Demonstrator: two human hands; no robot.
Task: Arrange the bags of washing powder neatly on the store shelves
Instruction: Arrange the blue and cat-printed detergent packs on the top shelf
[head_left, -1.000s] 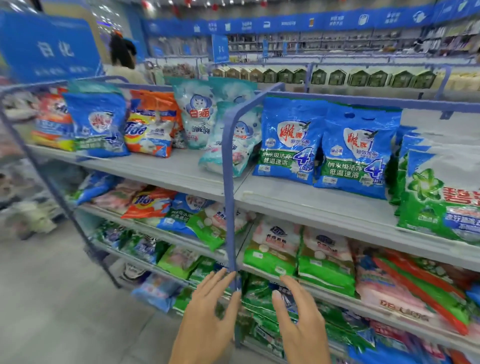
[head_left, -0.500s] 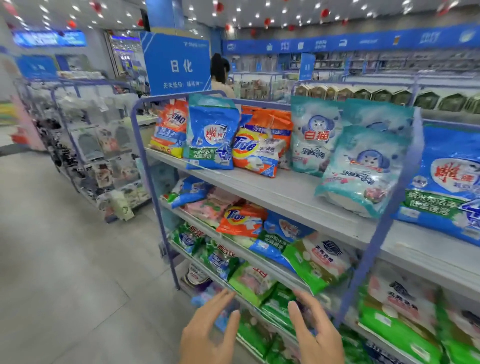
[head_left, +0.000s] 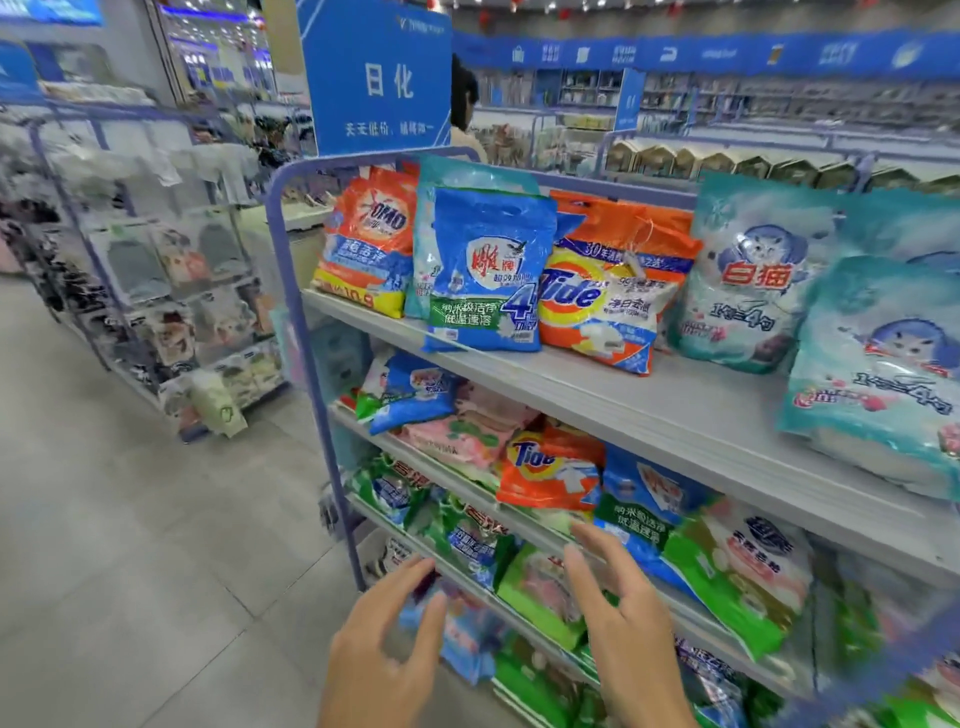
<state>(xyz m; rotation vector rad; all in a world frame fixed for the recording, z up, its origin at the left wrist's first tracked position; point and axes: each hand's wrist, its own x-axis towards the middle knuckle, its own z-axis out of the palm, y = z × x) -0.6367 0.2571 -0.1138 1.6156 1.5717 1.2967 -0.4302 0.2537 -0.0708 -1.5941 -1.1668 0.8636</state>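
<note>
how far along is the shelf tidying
Done: top-shelf bags stand upright in a row. In hand: nothing; left hand and right hand are open and empty. Left: second-shelf bags lie slumped and overlapping.

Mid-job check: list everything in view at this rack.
Shelf rack: one, grey, purple frame, ahead.
OMO bag: one, orange-red, top shelf, left end.
Eagle-logo bag: one, blue, top shelf, beside OMO.
Large Tide bag: one, orange, top shelf, middle.
Cat-logo bags: at least two, teal, top shelf, right.
Lower-shelf bags: many, green, blue, pink, orange, below.
Aisle sign: one, blue, above rack.
Left hand: one, bare, open, low before rack.
Right hand: one, bare, open, beside it.
</note>
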